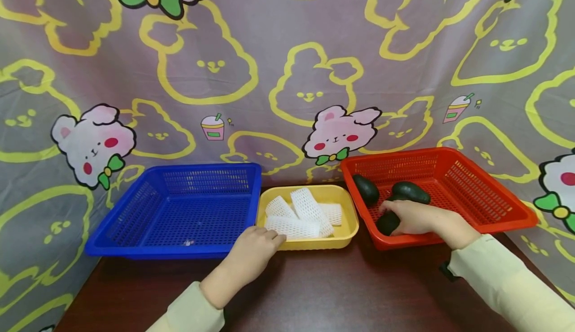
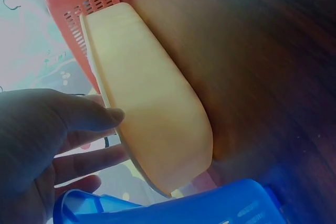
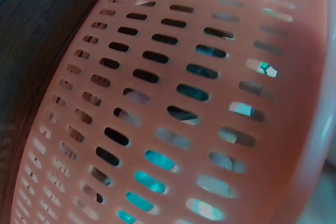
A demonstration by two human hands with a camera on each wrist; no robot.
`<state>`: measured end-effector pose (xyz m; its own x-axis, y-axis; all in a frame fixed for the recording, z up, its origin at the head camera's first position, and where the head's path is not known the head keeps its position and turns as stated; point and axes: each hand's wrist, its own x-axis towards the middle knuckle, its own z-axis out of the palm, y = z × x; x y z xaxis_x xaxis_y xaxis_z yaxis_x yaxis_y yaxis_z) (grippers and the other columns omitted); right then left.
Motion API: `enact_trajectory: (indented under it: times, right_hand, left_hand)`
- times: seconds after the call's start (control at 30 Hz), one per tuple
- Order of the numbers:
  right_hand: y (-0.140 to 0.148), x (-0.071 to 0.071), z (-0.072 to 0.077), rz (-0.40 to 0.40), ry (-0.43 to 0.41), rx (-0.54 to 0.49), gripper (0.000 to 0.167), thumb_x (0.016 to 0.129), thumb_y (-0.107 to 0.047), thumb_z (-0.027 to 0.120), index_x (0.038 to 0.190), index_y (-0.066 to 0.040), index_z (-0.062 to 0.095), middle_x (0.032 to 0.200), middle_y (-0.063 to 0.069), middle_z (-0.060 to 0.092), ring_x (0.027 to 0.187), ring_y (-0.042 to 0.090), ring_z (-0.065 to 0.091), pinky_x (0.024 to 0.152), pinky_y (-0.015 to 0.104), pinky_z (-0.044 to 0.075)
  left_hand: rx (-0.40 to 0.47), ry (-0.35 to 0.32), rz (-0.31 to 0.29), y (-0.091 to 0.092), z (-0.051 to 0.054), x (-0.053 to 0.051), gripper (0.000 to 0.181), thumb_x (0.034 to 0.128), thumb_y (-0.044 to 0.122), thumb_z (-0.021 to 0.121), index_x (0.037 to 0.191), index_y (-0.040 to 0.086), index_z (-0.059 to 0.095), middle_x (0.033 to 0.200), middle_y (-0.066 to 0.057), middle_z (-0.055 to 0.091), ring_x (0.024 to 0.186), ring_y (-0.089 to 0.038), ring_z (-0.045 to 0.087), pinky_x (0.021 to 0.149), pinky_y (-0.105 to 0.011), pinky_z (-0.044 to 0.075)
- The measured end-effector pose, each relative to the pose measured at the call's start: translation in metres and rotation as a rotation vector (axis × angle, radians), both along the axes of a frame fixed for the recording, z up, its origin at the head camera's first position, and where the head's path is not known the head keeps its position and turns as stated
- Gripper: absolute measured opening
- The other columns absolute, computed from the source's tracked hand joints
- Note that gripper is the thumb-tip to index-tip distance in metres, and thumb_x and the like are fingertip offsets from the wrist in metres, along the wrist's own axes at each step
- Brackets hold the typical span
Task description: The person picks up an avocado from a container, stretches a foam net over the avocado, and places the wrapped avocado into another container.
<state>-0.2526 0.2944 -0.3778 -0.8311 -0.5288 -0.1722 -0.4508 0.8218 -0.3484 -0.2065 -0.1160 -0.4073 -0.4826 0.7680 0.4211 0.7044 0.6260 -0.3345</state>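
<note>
My right hand [image 1: 411,217] reaches over the front wall of the red basket [image 1: 489,197] and grips a dark green avocado [image 1: 388,223] near its left front corner. Two other avocados lie beside it, one avocado [image 1: 367,190] by the left wall and another avocado [image 1: 411,192] just behind the hand. My left hand [image 1: 255,249] holds the front left rim of the yellow tray [image 1: 310,243], thumb [image 2: 100,116] outside and fingers over the edge. White foam net sleeves [image 1: 310,212] lie in the tray. In the right wrist view, the basket's slotted wall [image 3: 157,98] hides the hand and avocados.
To the left of the tray stands a blue basket [image 1: 197,217] with a small pale scrap on its floor. All three containers stand on a dark wooden table [image 1: 332,287], with a patterned cloth [image 1: 269,72] hanging behind them.
</note>
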Motion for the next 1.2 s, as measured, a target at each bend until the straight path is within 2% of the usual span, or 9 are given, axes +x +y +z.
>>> enact_trajectory:
  times: [0.17,0.33,0.5,0.73,0.93,1.2]
  right_hand:
    - [0.001,-0.001,0.002,-0.022,-0.038,0.046,0.068,0.077,-0.028,0.09,0.132,0.001,0.061,0.124,0.02,0.065,0.113,0.039,0.06,0.096,0.061,0.048]
    - [-0.007,0.005,0.012,-0.064,-0.062,0.086,0.069,0.076,-0.024,0.091,0.133,0.001,0.063,0.123,0.019,0.066,0.113,0.038,0.061,0.097,0.059,0.048]
    - [-0.008,0.006,0.013,-0.071,-0.064,0.111,0.067,0.076,-0.021,0.09,0.133,0.002,0.063,0.12,0.019,0.067,0.111,0.037,0.062,0.095,0.058,0.05]
    - [-0.003,0.01,0.017,-0.076,-0.025,0.047,0.065,0.076,-0.021,0.089,0.133,-0.002,0.064,0.125,0.018,0.065,0.112,0.038,0.06,0.094,0.061,0.049]
    - [0.004,0.013,0.027,-0.125,0.015,-0.054,0.069,0.076,-0.022,0.089,0.137,-0.005,0.061,0.126,0.017,0.061,0.109,0.036,0.057,0.088,0.057,0.054]
    - [0.003,0.023,0.044,-0.128,0.148,-0.132,0.068,0.078,-0.023,0.089,0.137,-0.004,0.061,0.13,0.019,0.061,0.11,0.036,0.058,0.086,0.056,0.054]
  left_hand:
    - [-0.004,0.011,0.0,-0.001,0.001,-0.001,0.024,0.0776,0.004,0.082,0.097,0.016,0.076,0.084,0.001,0.072,0.071,-0.016,0.067,0.07,-0.034,0.053]
    - [-0.002,0.01,0.003,0.0,0.001,0.0,0.023,0.0783,0.005,0.082,0.098,0.016,0.076,0.085,0.001,0.072,0.072,-0.017,0.067,0.071,-0.034,0.053]
    - [0.015,0.002,-0.004,0.0,0.001,0.001,0.022,0.0791,0.006,0.082,0.098,0.015,0.077,0.085,0.0,0.073,0.073,-0.017,0.068,0.071,-0.035,0.053]
    - [0.015,-0.018,-0.011,-0.002,0.002,0.0,0.023,0.0796,0.006,0.082,0.1,0.015,0.077,0.087,0.001,0.073,0.074,-0.017,0.068,0.07,-0.035,0.052]
    - [0.016,-0.027,-0.012,-0.003,0.001,-0.003,0.026,0.0771,0.002,0.082,0.099,0.016,0.077,0.086,0.002,0.073,0.073,-0.017,0.068,0.068,-0.034,0.051]
    - [0.07,-0.077,-0.029,-0.003,0.003,-0.002,0.022,0.0787,0.0,0.076,0.098,0.012,0.076,0.085,0.0,0.073,0.073,-0.019,0.068,0.065,-0.036,0.052]
